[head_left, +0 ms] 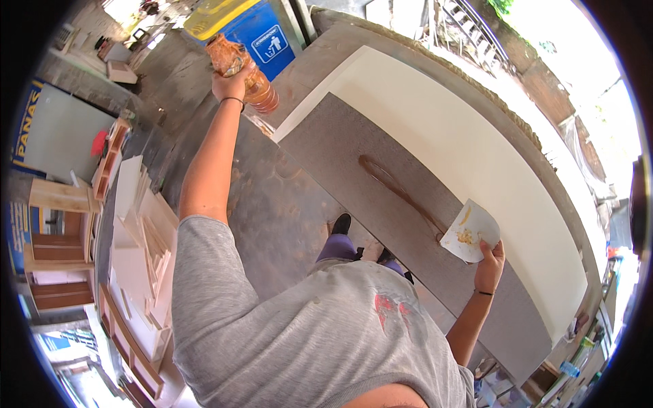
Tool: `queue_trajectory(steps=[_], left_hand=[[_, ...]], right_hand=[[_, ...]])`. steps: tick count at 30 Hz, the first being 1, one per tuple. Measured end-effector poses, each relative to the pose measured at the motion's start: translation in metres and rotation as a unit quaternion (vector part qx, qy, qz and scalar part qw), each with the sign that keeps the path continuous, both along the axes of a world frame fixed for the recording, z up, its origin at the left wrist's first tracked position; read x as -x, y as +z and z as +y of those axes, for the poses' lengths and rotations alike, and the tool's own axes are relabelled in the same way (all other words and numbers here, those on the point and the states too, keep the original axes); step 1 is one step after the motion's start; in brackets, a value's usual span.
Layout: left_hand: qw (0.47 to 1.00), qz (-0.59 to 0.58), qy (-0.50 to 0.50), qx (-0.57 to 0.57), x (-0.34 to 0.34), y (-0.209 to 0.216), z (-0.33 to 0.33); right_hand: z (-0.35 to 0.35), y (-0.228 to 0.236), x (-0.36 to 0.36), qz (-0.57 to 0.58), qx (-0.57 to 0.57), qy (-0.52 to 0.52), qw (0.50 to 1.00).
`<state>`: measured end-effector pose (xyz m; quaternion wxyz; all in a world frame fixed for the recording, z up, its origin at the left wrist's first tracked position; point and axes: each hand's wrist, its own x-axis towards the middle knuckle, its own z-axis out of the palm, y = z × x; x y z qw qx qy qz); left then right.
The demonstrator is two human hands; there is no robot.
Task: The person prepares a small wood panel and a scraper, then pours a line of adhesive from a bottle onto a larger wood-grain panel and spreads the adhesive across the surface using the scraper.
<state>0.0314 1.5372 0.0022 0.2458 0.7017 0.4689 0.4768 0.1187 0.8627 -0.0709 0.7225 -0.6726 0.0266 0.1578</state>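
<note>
My left hand [232, 83] is wrapped around a plastic bottle [260, 90] smeared with orange-brown stuff. The bottle is tilted, just off the far left end of a grey-brown panel [326, 136]. A thin white sheet [469, 238] with yellowish-brown smears is pinched at its edge by my right hand [488, 266]. That sheet is over the panel's right part, close to the end of a looping brown streak of glue-like liquid [398, 189] on the panel. Whether the sheet touches the panel I cannot tell.
A long cream-white panel [435, 129] lies beyond the grey-brown one on the same bench. Behind the bottle stands a blue bin [265, 37] with a yellow lid. At left are stacked boards [146, 238] and wooden cabinet frames [61, 251]. Several small items crowd the lower right.
</note>
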Motion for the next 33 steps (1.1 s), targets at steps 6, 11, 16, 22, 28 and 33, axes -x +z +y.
queue_trajectory(steps=[6,11,16,22,28,33], left_hand=[[1.000,0.020,0.020,-0.009,-0.015,-0.056,0.052],[0.999,0.011,-0.051,-0.018,-0.040,-0.072,0.066],[0.992,-0.036,-0.117,0.031,-0.030,-0.102,0.087],[0.983,-0.056,-0.177,-0.009,-0.020,-0.085,0.070],[0.992,0.068,-0.102,-0.024,0.000,-0.119,-0.047],[0.910,0.299,-0.279,-0.075,0.000,-0.200,-0.095]], right_hand=[[0.030,-0.010,0.033,0.066,-0.101,-0.061,0.991],[0.036,-0.026,0.086,0.134,-0.253,-0.182,0.941],[0.032,-0.059,0.105,0.126,-0.289,-0.295,0.902],[0.030,-0.065,0.113,0.092,-0.286,-0.378,0.876],[0.006,-0.088,0.117,0.049,-0.142,-0.395,0.906],[-0.006,-0.106,0.112,0.073,-0.187,-0.438,0.876]])
